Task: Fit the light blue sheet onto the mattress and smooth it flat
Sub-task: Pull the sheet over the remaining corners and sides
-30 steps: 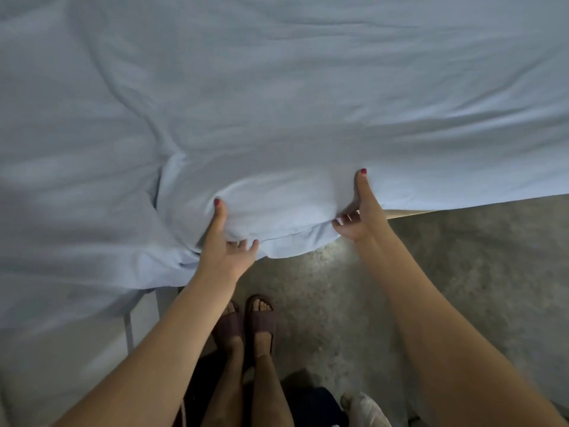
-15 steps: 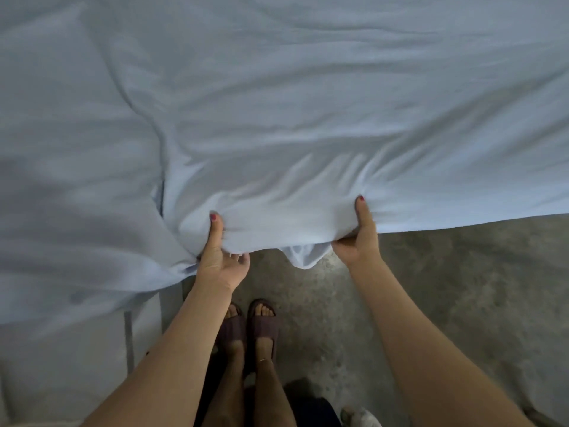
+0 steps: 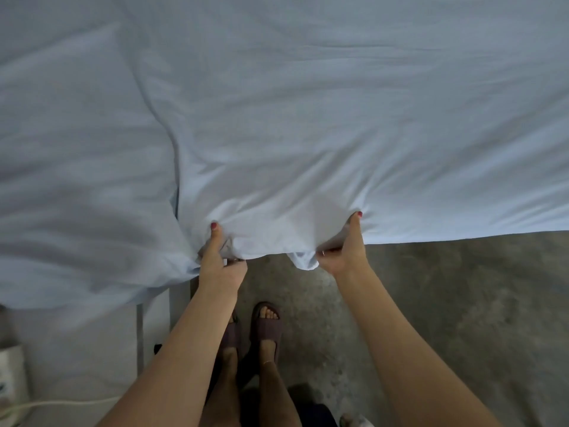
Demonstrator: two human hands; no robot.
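A: Where is the sheet?

B: The light blue sheet lies over the bed and fills the upper part of the view. Its near edge hangs a little over the side of the bed, above the floor. The mattress itself I cannot see, the cloth covers it.

A: And the left hand?

B: It holds the near edge of the sheet. The thumb is stretched up on top of the cloth, and the other fingers are curled under the edge, so the cloth is pinched between them. The forearm comes up from the bottom of the view, almost straight.

A: The right hand?

B: The same manner. The thumb points up along the cloth, the fingers are curled around the edge from below. A small bunch of cloth hangs down just beside it, between the two hands. The right forearm comes from the lower right, at a slant.

A: Is the sheet flat?

B: Not everywhere. Folds spread out from both hands, and one deep crease runs up from the left hand. Farther right the surface looks smoother.

A: What else is there?

B: The person's feet in dark sandals stand on the grey floor, below the hands.
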